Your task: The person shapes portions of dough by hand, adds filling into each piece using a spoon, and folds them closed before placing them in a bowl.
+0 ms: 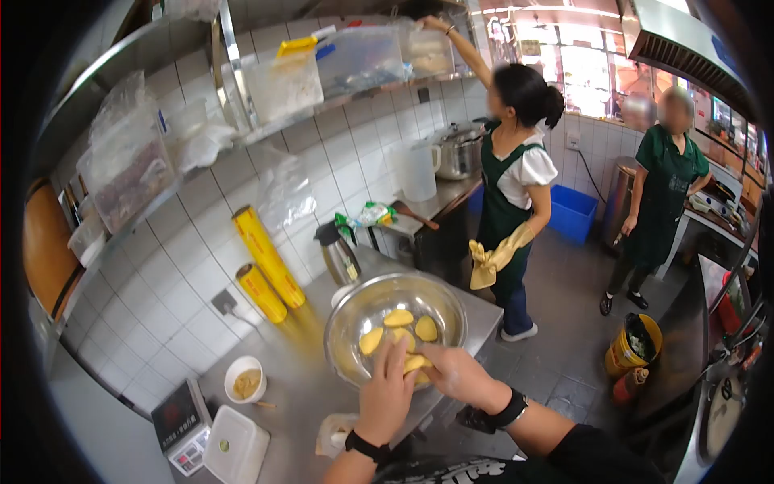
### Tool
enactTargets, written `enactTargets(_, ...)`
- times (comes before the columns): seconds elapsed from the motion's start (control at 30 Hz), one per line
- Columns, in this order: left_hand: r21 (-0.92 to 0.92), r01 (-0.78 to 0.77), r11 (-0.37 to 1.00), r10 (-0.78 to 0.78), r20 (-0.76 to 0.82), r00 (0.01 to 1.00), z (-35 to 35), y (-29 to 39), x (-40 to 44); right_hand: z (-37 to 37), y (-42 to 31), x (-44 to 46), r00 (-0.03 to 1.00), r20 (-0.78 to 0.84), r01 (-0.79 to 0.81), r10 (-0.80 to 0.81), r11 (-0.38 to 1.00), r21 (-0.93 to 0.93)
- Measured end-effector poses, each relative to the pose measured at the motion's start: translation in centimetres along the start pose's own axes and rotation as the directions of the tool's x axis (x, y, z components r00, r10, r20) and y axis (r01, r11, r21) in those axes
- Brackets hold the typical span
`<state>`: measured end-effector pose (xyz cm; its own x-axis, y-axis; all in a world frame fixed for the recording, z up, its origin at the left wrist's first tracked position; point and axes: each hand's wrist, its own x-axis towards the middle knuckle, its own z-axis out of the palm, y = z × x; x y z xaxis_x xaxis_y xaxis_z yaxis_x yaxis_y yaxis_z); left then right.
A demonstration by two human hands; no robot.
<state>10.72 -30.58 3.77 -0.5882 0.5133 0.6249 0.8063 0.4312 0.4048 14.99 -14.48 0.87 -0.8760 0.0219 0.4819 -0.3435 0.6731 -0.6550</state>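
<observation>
A large steel bowl [340,323] stands on the metal counter, with several flat yellow dough pieces [398,319] lying inside it. Over the bowl's near side, my left hand [389,387] and my right hand [458,373] meet around one yellow dough piece [416,363]. The fingers of both hands are closed on that piece from either side. Black bands circle both wrists. Other yellow pieces lie just beyond my fingertips, partly hidden by them.
Left on the counter [302,343] are a scale [181,427], a white tub [236,445], a small bowl [245,380], yellow rolls [268,258] and a thermos [337,254]. A co-worker [516,177] reaches to the shelf; another person [665,185] stands farther right.
</observation>
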Motion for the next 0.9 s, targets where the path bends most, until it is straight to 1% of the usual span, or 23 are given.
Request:
enactTargets(0.03,0.053,0.012,0.999,-0.011,-0.015,1.0,-0.2,0.7,0.1,0.3,-0.2,-0.2,1.0,-0.008,0.003,-0.003,0.998,-0.066)
enactTargets(0.07,0.013,0.026,1.0,-0.026,0.015,1.0,-0.1,0.1,-0.1,0.3,-0.5,0.1,0.999,-0.027,0.019,-0.018,0.998,0.064)
enactTargets(0.1,-0.026,0.043,0.999,-0.042,0.044,0.998,0.1,-1.3,-0.3,0.1,-1.4,0.3,0.998,-0.029,-0.045,0.052,0.98,0.192)
enactTargets(0.13,-0.065,0.066,0.996,-0.061,0.071,0.996,0.3,-1.9,-0.7,-0.3,-1.8,0.5,0.997,-0.053,-0.045,0.059,0.969,0.243)
enactTargets(0.23,-0.101,0.118,0.988,-0.114,0.047,0.992,0.1,-1.5,-0.3,-1.2,-1.5,1.5,0.98,0.151,-0.13,0.13,0.991,-0.012)
enactTargets(0.33,0.062,-0.027,0.998,0.021,0.099,0.995,-0.2,-2.5,-0.3,0.1,-1.3,1.3,0.997,-0.067,0.054,-0.048,0.995,0.09)
enactTargets(0.43,-0.122,0.086,0.989,-0.077,0.08,0.994,-0.6,-2.6,-0.3,0.0,-1.9,1.6,0.998,-0.029,-0.042,0.05,0.968,0.248)
enactTargets(0.53,0.022,0.076,0.997,-0.075,-0.031,0.997,-0.1,-1.0,0.0,0.0,-0.8,1.8,0.999,0.034,0.009,-0.01,0.999,0.038)
enactTargets(0.63,0.093,-0.031,0.995,0.024,0.074,0.997,0.4,-3.0,-0.7,0.4,-1.7,1.9,1.0,-0.001,0.008,-0.007,0.99,0.143)
enactTargets(0.73,-0.04,0.066,0.997,-0.063,0.056,0.996,0.2,-3.3,-0.6,0.0,-1.4,2.1,0.991,0.084,-0.119,0.104,0.973,0.198)
enactTargets(0.83,0.093,0.076,0.993,-0.081,0.055,0.995,-0.4,-1.7,-0.5,0.7,-0.9,1.7,1.0,0.004,-0.005,0.004,0.999,0.033)
enactTargets(0.9,0.022,0.082,0.996,-0.085,0.122,0.989,-0.2,-2.7,-1.2,0.9,-1.6,1.4,0.999,-0.04,0.024,-0.018,0.987,0.161)
